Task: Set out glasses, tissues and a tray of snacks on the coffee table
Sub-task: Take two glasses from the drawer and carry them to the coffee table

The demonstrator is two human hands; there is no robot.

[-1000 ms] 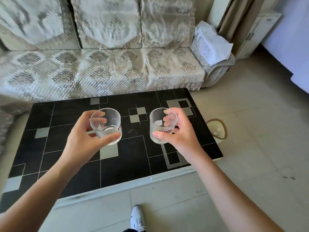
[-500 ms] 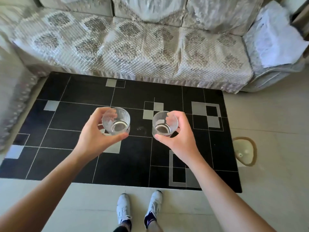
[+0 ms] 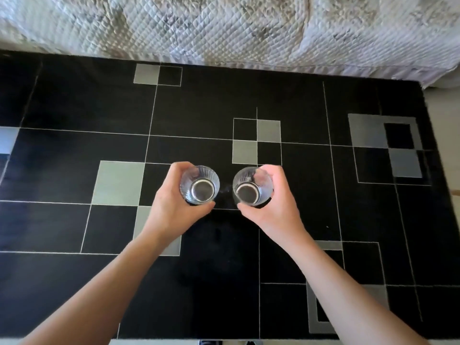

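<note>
Glasses come first here, but the biggest thing is the black desk [image 3: 74, 108], set close before the sofa [image 3: 224, 26]. Over its middle, the left hand [image 3: 174, 207] grasps the left glass [image 3: 200, 185] and the right hand [image 3: 276, 207] the right glass [image 3: 251, 186], fingers curled round each, upright, near together, likely for setting down as a pair.

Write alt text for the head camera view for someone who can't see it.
Seen from above, the left hand and right hand each grip a clear ribbed glass, left glass and right glass side by side, over a black coffee table with grey squares. A quilted sofa cover lies beyond.
</note>
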